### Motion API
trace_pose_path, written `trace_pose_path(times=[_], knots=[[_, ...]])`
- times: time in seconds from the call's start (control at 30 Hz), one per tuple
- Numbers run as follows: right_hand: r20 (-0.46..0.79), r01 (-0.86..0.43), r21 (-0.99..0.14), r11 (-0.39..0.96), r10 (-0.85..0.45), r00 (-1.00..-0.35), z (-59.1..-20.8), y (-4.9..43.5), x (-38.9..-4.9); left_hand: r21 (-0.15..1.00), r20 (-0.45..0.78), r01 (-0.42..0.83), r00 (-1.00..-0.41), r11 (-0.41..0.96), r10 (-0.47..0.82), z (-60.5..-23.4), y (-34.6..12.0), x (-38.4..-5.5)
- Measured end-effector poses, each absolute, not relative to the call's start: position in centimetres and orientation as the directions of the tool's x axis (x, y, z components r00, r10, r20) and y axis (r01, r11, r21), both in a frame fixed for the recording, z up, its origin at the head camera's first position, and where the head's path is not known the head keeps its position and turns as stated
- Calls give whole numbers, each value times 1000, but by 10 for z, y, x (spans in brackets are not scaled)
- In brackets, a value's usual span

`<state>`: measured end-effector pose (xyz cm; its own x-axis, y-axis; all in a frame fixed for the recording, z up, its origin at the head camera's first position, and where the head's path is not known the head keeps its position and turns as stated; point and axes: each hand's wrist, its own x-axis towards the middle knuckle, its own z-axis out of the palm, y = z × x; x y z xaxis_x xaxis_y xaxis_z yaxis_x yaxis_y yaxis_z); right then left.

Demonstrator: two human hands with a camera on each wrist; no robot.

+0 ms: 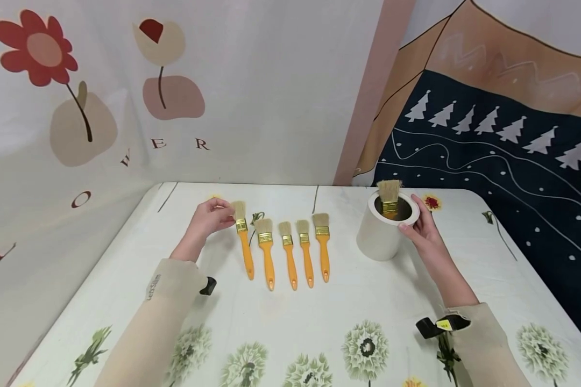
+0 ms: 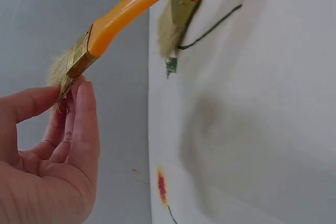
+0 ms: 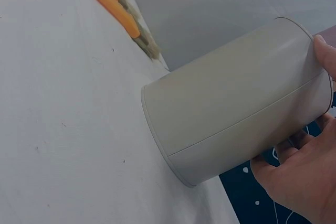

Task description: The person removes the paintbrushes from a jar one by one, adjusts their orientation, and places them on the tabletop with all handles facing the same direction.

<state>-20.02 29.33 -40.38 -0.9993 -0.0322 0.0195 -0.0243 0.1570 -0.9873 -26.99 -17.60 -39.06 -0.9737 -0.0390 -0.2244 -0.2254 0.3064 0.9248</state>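
My left hand (image 1: pixel 214 215) pinches the bristles of the leftmost paintbrush (image 1: pixel 244 242) between thumb and fingers. In the left wrist view, this paintbrush (image 2: pixel 81 56) hangs above the table, its orange handle running up and away. My right hand (image 1: pixel 423 226) grips the rim side of a white cylindrical holder (image 1: pixel 378 236). One paintbrush (image 1: pixel 389 196) stands in the holder, bristles up. In the right wrist view, the holder's plain wall (image 3: pixel 231 98) has my thumb near its rim and fingers along its side.
Several more orange-handled brushes (image 1: pixel 268 263) lie in a row between my hands, bristles pointing away. A white flower-print cloth (image 1: pixel 339 306) covers the table. Behind it hang a pale printed curtain (image 1: pixel 271 97) and a dark one with white trees (image 1: pixel 465 145).
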Motion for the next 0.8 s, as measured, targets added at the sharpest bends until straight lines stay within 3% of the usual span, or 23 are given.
trace_pose_path(times=[0.53, 0.8], knots=[[15, -19, -985, 172, -24, -1000, -405, 294, -200, 774, -392, -340, -920, 534, -17, -419, -176, -285], [17, -20, -986, 166, -24, -1000, -404, 293, -200, 747, -371, -326, -928, 579, -42, -428, -175, -285]])
